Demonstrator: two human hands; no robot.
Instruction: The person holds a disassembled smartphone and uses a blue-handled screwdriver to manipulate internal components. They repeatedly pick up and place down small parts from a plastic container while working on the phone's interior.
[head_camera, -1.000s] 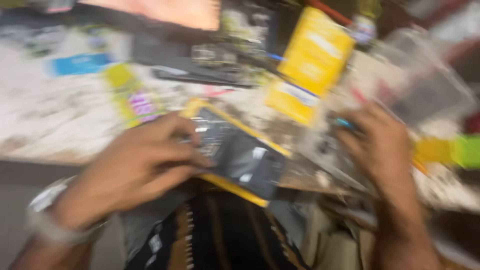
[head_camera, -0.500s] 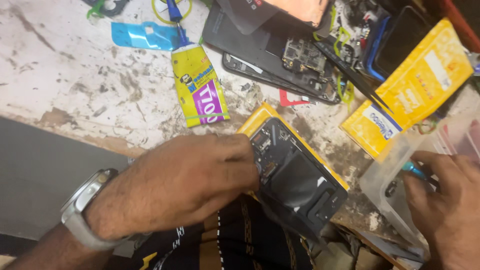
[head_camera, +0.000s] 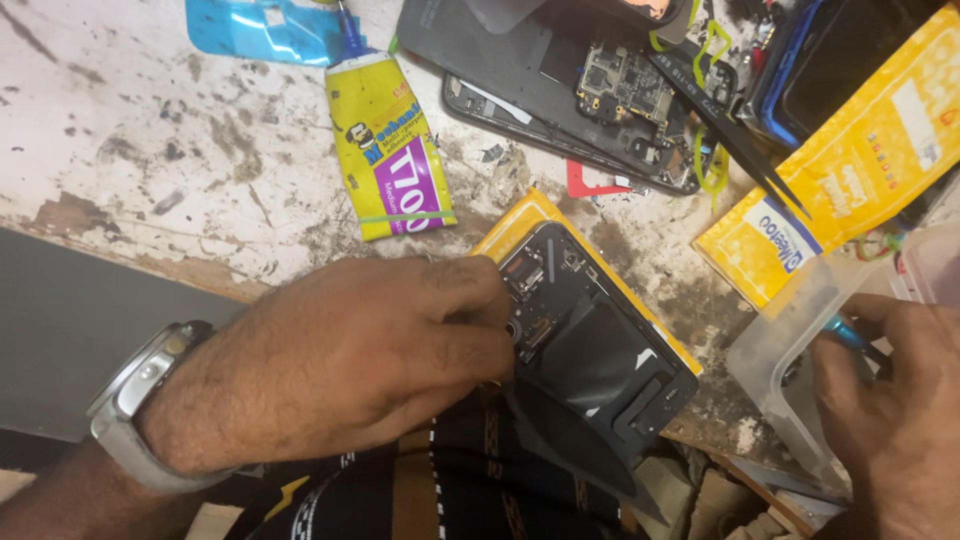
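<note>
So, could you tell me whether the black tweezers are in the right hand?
No, the tweezers lie on the bench among phone parts, while the right hand holds a blue-handled tool.

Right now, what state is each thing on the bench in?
Opened phone: back off, insides exposed, yellow frame, steadied by left hand.
Glue tube: lying flat, squeezed, blue nozzle on.
Second phone: dismantled, circuit board bare.
Tweezers: lying on it, unheld.
Clear plastic box: open; right hand holds a blue tool there.
</note>
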